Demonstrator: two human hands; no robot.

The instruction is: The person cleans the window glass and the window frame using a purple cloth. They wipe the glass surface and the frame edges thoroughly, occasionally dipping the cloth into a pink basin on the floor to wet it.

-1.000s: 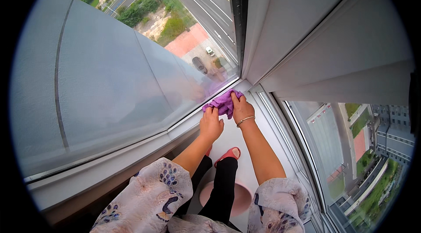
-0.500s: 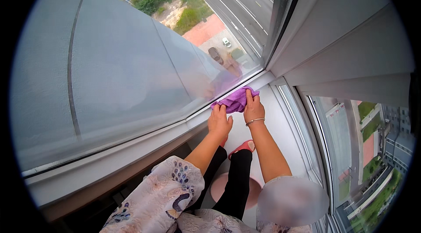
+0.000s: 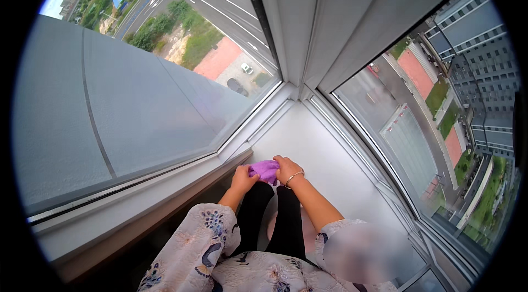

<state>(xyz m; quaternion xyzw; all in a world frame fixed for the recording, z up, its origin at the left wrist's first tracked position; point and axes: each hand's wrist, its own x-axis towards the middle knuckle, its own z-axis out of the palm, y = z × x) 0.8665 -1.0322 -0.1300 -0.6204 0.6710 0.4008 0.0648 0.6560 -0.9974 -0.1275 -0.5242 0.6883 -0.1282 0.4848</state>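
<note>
Nearest the camera, below the purple cloth (image 3: 265,170), are a pale sleeve (image 3: 206,231) with a peacock-feather pattern and black trousers (image 3: 290,218); parts of a pink tub (image 3: 308,232) show beside and between the legs, also below the cloth, its contents hidden from here. The cloth itself hangs bunched above the knees, gripped from both sides. At its left edge the left hand (image 3: 240,178) has its fingers bent in, nearly closed on the fabric; at its right edge the right hand (image 3: 287,169), a bracelet (image 3: 293,177) at its wrist, has its fingers curled over the top, pinching with little gap. Holding opposite ends probably keeps the soft fabric gathered and under control, since it would sag from one grip alone. Left of the cloth runs a ledge (image 3: 137,204) with a brown edge; above and to its right spreads the white floor (image 3: 313,132). Farther up from the cloth, window frames meet at a pale corner post (image 3: 289,22). Farthest, outside, a grey wall (image 3: 143,110) lies to its upper left, a road (image 3: 217,3) above, and a tall building (image 3: 484,72) to its upper right.
</note>
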